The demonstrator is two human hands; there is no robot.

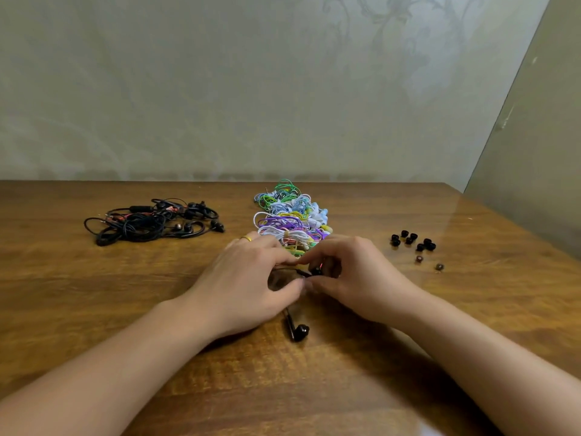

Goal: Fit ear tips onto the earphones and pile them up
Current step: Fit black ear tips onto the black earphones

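Black earphone (315, 271) was held at worktop (94, 294) centre, pinched between fingertips of both hands. Left hand (248, 278) curled on its cable; right hand (352, 278) curled round earbud. Second earbud (298, 332) lay on worktop just nearer than earphone. Coloured earphone bundle (290, 215) lay just behind earphone. Black earphone tangle (151, 221) lay far left of earphone. Loose ear tips (412, 240) lay right of earphone.
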